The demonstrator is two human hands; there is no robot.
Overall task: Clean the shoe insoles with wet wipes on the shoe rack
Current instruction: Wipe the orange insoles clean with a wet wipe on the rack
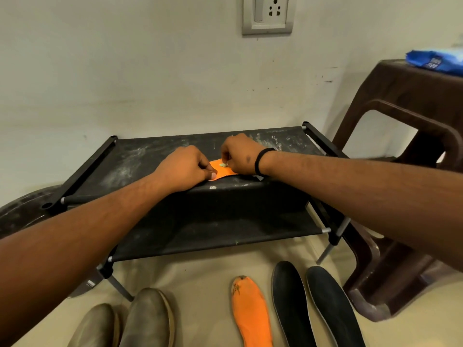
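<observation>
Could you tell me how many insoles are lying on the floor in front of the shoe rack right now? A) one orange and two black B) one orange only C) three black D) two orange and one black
A, since one orange insole lies on the floor beside two black insoles, while another orange insole sits on the shoe rack under both hands.

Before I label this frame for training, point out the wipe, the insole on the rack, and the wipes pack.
wipe (pixel 223 165), head view, the small pale wad by the right fingertips.
insole on the rack (pixel 220 174), head view, orange strip between the hands.
wipes pack (pixel 436 61), head view, blue wrapper's front.
</observation>
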